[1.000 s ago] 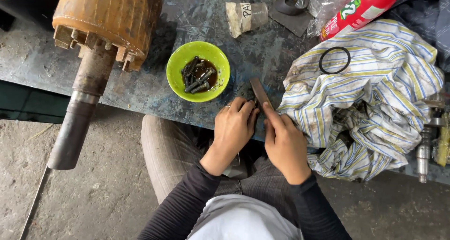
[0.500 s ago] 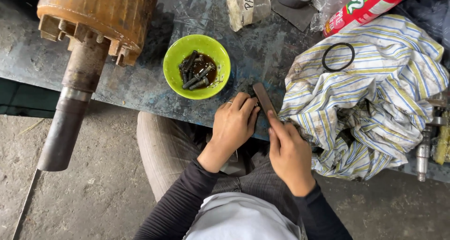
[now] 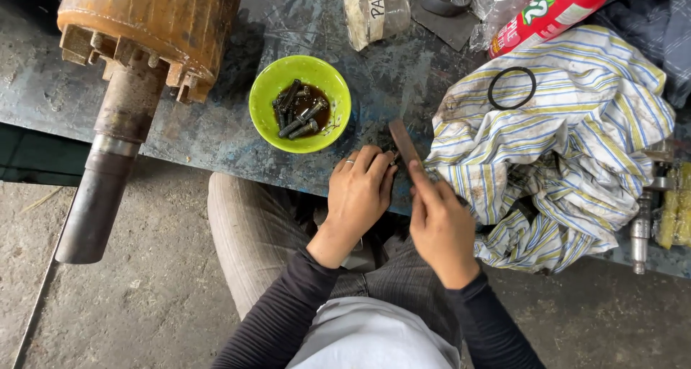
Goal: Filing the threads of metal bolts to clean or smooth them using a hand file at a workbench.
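My right hand (image 3: 440, 221) grips a flat dark metal file (image 3: 404, 143) that angles up over the edge of the blue workbench (image 3: 216, 135). My left hand (image 3: 360, 189) is curled just left of it, fingertips pressed on a small part that stays hidden under the file. A ring shows on a left finger. Both hands sit at the bench's near edge, above my lap. A green bowl (image 3: 268, 90) with several dark oily bolts stands just up and left of my left hand.
A large rusty orange rotor (image 3: 147, 23) with a steel shaft (image 3: 104, 189) overhangs the bench at left. A striped cloth (image 3: 568, 146) carries a black rubber ring (image 3: 512, 88). A red spray can (image 3: 551, 12), a taped plastic cup (image 3: 376, 18) and metal parts (image 3: 643, 221) lie around.
My right hand has slid down and right along the bench edge with the file. The view has shifted slightly; my left hand stays on the small part.
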